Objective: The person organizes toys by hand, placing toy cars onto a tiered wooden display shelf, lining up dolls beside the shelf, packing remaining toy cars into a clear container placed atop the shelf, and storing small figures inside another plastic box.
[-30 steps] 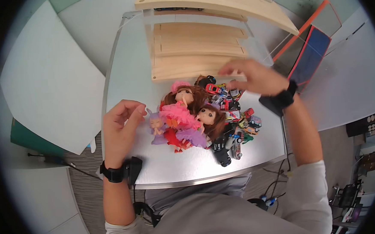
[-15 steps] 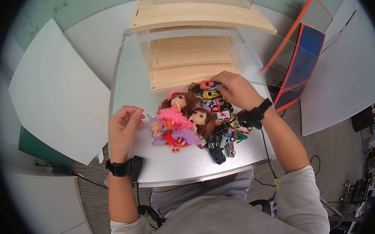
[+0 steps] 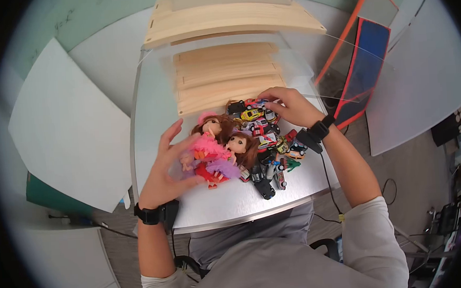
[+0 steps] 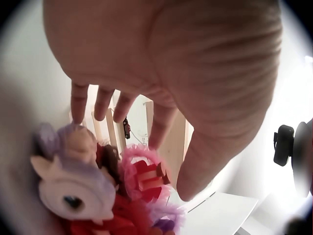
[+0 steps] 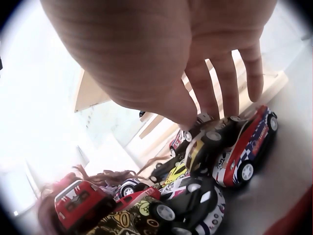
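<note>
Two brown-haired dolls, one in a pink dress (image 3: 208, 146) and one with purple tulle (image 3: 227, 169), lie on the metal table. At their left side my left hand (image 3: 163, 172) is spread, thumb and fingers apart, around a small purple-haired figure (image 4: 73, 142); whether it touches is unclear. My right hand (image 3: 294, 108) reaches over the upper right of the toy car pile (image 3: 265, 127), fingers extended down at the cars. In the right wrist view its fingertips meet a car (image 5: 203, 149) beside a red, white and blue car (image 5: 248, 147); a firm grip cannot be made out.
Behind the toys stands a wooden shelf unit (image 3: 233, 96) with clear side panels, its top board (image 3: 233, 19) nearest the wall. An orange-edged blue panel (image 3: 365, 56) leans at the right. Black cars (image 3: 264, 188) lie toward the table's front edge (image 3: 245, 217).
My left hand has opened wider and moved right over the small figure. My right hand came left and down to the cars, then stayed there. The head view has shifted.
</note>
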A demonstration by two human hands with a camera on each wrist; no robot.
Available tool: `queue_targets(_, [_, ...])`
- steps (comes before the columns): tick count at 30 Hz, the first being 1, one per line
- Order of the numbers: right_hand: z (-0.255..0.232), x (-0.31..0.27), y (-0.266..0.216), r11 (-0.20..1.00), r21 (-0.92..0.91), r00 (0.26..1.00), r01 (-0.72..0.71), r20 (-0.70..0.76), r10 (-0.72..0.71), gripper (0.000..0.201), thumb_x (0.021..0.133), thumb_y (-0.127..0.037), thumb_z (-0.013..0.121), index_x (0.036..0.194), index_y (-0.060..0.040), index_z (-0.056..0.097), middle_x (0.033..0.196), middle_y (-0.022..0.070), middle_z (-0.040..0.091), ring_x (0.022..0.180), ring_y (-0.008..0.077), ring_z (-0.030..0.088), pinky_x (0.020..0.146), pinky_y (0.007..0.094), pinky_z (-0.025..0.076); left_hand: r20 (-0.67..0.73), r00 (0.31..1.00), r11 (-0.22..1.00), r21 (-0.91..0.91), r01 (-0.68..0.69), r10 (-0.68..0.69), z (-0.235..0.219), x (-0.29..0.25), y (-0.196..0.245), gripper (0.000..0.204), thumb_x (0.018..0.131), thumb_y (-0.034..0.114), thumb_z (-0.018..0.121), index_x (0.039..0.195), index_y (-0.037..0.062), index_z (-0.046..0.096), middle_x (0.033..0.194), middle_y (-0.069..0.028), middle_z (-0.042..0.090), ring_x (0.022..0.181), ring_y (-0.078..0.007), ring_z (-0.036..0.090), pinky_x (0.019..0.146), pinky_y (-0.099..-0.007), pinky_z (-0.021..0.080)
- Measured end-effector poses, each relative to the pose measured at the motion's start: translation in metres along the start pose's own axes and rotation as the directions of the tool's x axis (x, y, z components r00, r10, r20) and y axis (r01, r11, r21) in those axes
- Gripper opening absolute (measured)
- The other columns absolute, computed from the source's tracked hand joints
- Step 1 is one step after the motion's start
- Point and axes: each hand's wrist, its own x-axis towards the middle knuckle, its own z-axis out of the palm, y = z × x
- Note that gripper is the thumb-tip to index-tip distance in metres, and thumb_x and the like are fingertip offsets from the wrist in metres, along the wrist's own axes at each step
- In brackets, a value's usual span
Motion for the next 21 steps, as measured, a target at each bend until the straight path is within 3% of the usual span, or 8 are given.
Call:
queue_targets(2, [0.004, -0.003, 0.001, 0.997, 0.074, 1.0, 0.001, -0.008, -0.001, 0.03, 0.102, -0.008, 0.067, 0.131, -0.0022, 0.068, 0.118, 0.012, 0.076, 0.105, 0.0209, 0.072, 0.094, 0.0359, 0.057, 0.116, 0.992, 0.998, -0.028, 0.058, -0.055, 0.003, 0.0, 0.001, 0.089, 0.07, 0.018, 0.096, 0.151, 0.0194, 0.06, 0.167, -0.0182, 0.035, 0.153, -0.0388, 0.036, 0.123, -0.048, 0.032])
queue_targets(4, [0.005, -0.004, -0.001, 0.998, 0.01, 0.995, 0.062, 0.076, -0.062, 0.031, 0.103, -0.009, 0.066, 0.133, -0.0038, 0.068, 0.121, 0.011, 0.075, 0.108, 0.0196, 0.071, 0.095, 0.0359, 0.056, 0.136, 0.989, 0.998, 0.017, 0.06, -0.062, 0.008, 0.003, 0.008, 0.089, 0.069, 0.019, 0.097, 0.151, 0.0186, 0.06, 0.167, -0.0185, 0.036, 0.152, -0.0387, 0.037, 0.123, -0.0478, 0.032])
queue_targets(9, [-0.014, -0.01, 0.012, 0.994, 0.101, 0.998, 0.044, 0.045, -0.048, 0.041, 0.097, 0.001, 0.063, 0.138, -0.0057, 0.065, 0.13, 0.0108, 0.073, 0.12, 0.0218, 0.068, 0.101, 0.0367, 0.054, 0.114, 0.986, 0.993, 0.025, 0.119, -0.121, 0.016, 0.001, 0.002, 0.093, 0.067, 0.02, 0.1, 0.15, 0.0175, 0.059, 0.164, -0.0181, 0.041, 0.151, -0.0378, 0.039, 0.123, -0.0465, 0.033])
queue_targets(11, [-0.02, -0.017, 0.014, 0.999, 0.013, 0.997, 0.032, 0.076, -0.033, 0.055, 0.09, 0.011, 0.059, 0.141, -0.0092, 0.064, 0.138, 0.0093, 0.069, 0.128, 0.025, 0.065, 0.105, 0.0374, 0.051, 0.119, 0.991, 0.998, -0.016, 0.063, -0.06, 0.013, 0.0, -0.001, 0.087, 0.071, 0.015, 0.096, 0.149, 0.0149, 0.059, 0.162, -0.0167, 0.044, 0.15, -0.0359, 0.041, 0.122, -0.0453, 0.034])
queue_targets(15, [-0.016, -0.025, 0.012, 0.993, -0.008, 0.977, 0.114, 0.184, -0.111, 0.055, 0.089, 0.011, 0.06, 0.14, -0.0101, 0.064, 0.138, 0.0093, 0.069, 0.126, 0.0258, 0.065, 0.104, 0.0379, 0.051, 0.128, 0.99, 0.997, -0.055, 0.062, -0.054, 0.008, 0.0, -0.001, 0.079, 0.075, 0.011, 0.092, 0.147, 0.0124, 0.06, 0.159, -0.015, 0.047, 0.147, -0.0336, 0.045, 0.121, -0.0438, 0.036])
queue_targets(18, [-0.015, -0.023, 0.018, 0.988, -0.113, 0.994, 0.109, 0.043, -0.105, 0.03, 0.093, -0.001, 0.072, 0.123, -0.005, 0.071, 0.105, 0.0101, 0.072, 0.1, 0.023, 0.071, 0.087, 0.0365, 0.057, 0.069, 0.996, 0.995, -0.081, 0.059, -0.053, 0.01, -0.001, -0.004, 0.07, 0.079, 0.008, 0.087, 0.144, 0.0085, 0.061, 0.148, -0.014, 0.054, 0.14, -0.0309, 0.051, 0.119, -0.042, 0.038])
queue_targets(21, [-0.018, -0.021, 0.029, 0.996, -0.069, 0.998, 0.058, 0.009, -0.057, 0.022, 0.094, -0.007, 0.076, 0.115, -0.0029, 0.073, 0.097, 0.0079, 0.071, 0.091, 0.0193, 0.071, 0.08, 0.0349, 0.058, -0.025, 0.991, 0.983, -0.131, 0.13, -0.135, 0.008, -0.002, -0.013, 0.059, 0.081, 0.006, 0.084, 0.138, 0.0055, 0.064, 0.136, -0.0122, 0.061, 0.131, -0.0291, 0.056, 0.117, -0.0407, 0.039])
